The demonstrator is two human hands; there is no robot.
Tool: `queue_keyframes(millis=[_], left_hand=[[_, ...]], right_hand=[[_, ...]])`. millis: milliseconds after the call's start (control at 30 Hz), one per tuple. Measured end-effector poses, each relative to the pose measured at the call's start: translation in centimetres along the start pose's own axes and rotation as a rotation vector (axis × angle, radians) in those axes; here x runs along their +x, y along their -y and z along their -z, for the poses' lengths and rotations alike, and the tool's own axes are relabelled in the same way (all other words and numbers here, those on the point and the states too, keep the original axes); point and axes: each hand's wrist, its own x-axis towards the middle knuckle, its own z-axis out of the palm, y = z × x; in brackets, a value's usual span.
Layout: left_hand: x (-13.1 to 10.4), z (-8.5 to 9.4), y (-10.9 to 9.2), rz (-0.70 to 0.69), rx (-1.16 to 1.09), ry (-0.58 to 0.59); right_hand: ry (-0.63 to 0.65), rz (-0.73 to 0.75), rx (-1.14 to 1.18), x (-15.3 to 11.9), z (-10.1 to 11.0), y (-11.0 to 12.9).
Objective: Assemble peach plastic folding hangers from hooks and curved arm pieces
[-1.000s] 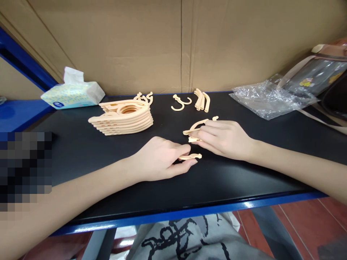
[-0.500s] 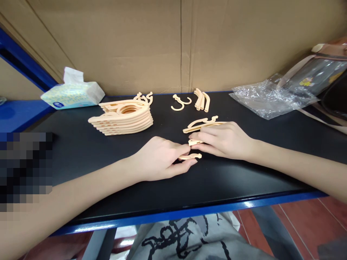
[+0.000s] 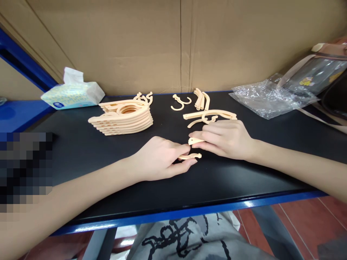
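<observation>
My left hand point(image 3: 165, 159) is closed on a cream plastic hanger hook point(image 3: 192, 156), its tip sticking out between thumb and fingers. Just to its right, my right hand point(image 3: 223, 139) pinches a cream hanger arm point(image 3: 195, 141); its holed end points at my left fingers, and the rest is hidden under the hand. Hook and held arm are apart. Right behind my right fingers lie another hook point(image 3: 194, 123) and a long hanger arm point(image 3: 210, 114), close together and overlapping in view.
Left of centre stands a stack of folded hangers point(image 3: 121, 121). Loose hooks point(image 3: 180, 103) and several hanger arms point(image 3: 200, 100) lie at the back. A tissue pack point(image 3: 73, 94) sits back left; a clear plastic bag point(image 3: 271, 97) and a transparent handbag point(image 3: 314, 76) are at right.
The long hanger arm behind my right hand has shifted away from me, past the loose hook. The arm in my right hand has turned slightly. My left hand has stayed still.
</observation>
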Motion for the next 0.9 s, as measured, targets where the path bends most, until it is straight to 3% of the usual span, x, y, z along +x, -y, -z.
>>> queue_keyframes(millis=[300, 533, 767, 900], left_hand=[[0.12, -0.11, -0.16, 0.027, -0.013, -0.017], [0.32, 0.31, -0.43, 0.170, 0.027, -0.083], [0.23, -0.02, -0.44, 0.172, 0.036, -0.135], [0.31, 0.17, -0.39, 0.242, 0.026, -0.127]], right_hand=[[0.013, 0.021, 0.013, -0.25, -0.13, -0.11], [0.060, 0.017, 0.014, -0.08, -0.16, -0.08], [0.095, -0.034, 0.082, -0.17, -0.37, -0.24], [0.122, -0.060, 0.109, -0.14, -0.37, -0.09]])
